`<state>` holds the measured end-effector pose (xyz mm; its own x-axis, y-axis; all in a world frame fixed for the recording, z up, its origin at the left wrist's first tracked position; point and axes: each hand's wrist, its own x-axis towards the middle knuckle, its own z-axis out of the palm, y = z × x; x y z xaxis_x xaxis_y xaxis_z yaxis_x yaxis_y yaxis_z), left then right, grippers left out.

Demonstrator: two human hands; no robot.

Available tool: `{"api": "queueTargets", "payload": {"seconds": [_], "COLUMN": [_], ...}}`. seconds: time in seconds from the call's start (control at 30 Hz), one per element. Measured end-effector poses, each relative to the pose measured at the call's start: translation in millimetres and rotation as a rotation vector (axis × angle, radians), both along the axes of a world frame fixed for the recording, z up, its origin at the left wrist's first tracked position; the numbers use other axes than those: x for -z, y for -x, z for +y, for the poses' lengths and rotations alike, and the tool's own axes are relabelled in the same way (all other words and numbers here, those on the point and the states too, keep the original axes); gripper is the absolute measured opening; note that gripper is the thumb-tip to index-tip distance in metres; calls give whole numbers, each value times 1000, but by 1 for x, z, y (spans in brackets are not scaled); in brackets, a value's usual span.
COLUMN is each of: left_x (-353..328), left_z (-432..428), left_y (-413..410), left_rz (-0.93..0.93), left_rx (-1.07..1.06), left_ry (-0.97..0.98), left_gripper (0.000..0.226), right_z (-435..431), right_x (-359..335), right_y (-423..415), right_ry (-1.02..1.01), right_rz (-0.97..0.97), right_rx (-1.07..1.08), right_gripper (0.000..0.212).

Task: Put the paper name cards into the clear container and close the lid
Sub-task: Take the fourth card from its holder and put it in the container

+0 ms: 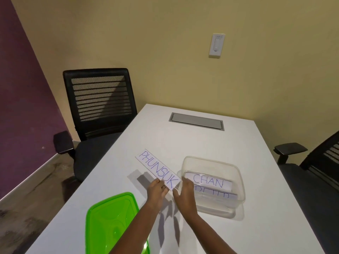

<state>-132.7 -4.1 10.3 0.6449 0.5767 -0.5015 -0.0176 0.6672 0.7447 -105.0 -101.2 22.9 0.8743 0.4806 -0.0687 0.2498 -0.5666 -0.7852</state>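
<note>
"PHUNSUK" card (158, 169) is held above the white surface (192, 143), angled, just left of the clear container (238, 182). Left hand (157, 191) and right hand (184, 194) both have a grip pinched on its near end. Container holds 2 cards: "CHAN" card (209, 181) and another (215, 195) (text partly hidden). Green lid (110, 224) lies off to the left. Black chairs (100, 107) on both sides.

White rectangular paper name card (158, 169), centre frame: blue hand lettering. Clear plastic container (238, 177), right of centre: colourless, white cards with blue letters inside. Bright green translucent plastic lid (111, 222), lower left. White tabletop (211, 143) with grey metal inset panel (196, 121). Black mesh-back chair (100, 99), horizontal stripe pattern. Walls yellow-beige; purple at far left.
</note>
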Motion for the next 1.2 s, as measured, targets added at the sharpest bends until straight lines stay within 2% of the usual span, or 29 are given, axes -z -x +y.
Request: {"api": "queueTargets", "payload": {"seconds": [0.1,0.17,0.23,0.27,0.37,0.43,0.57,0.67,0.83,0.9,0.93,1.03,1.2], "left_x": [-12,-18,-22,-25,-30,-32,-38,-43,-47,-51,-53,-53,-51], "left_z": [-12,-21,-30,-35,-50,-58,-67,-70,-55,-44,-40,-29,-34], "left_y": [3,5,7,8,12,15,20,25,28,30,32,34,23], "left_rz": [-60,-93,-106,-108,-118,-126,-160,-154,-135,-128,-136,-92,117], "left_rx": [14,30,60,76,109,130,187,200,30,-47,-77,-71,49], "left_ry": [13,14,6,2,5,13,27,-14,-16,-35,-55,-178,-528], "left_gripper": [29,29,28,27,21,22,27,26,29,20,21,43,40], "right_z": [-9,-15,-20,-23,-32,-39,-58,-71,-101,-115,-122,-140,-152], "right_x": [-7,-12,-19,-22,-30,-33,-34,-39,-44,-46,-48,-53,-56], "right_y": [3,5,7,9,9,8,3,-2,-14,-20,-22,-28,-35], "right_ry": [-108,-194,-321,-389,-484,-496,-463,-419,-387,-376,-365,-375,-402], "right_rz": [109,220,313,335,324,290,222,174,98,91,80,48,9], "right_rx": [134,191,239,255,299,331,370,349,277,267,267,271,395], "right_gripper": [56,47,30,22,26,21,37,37,37,36,36,36,29]}}
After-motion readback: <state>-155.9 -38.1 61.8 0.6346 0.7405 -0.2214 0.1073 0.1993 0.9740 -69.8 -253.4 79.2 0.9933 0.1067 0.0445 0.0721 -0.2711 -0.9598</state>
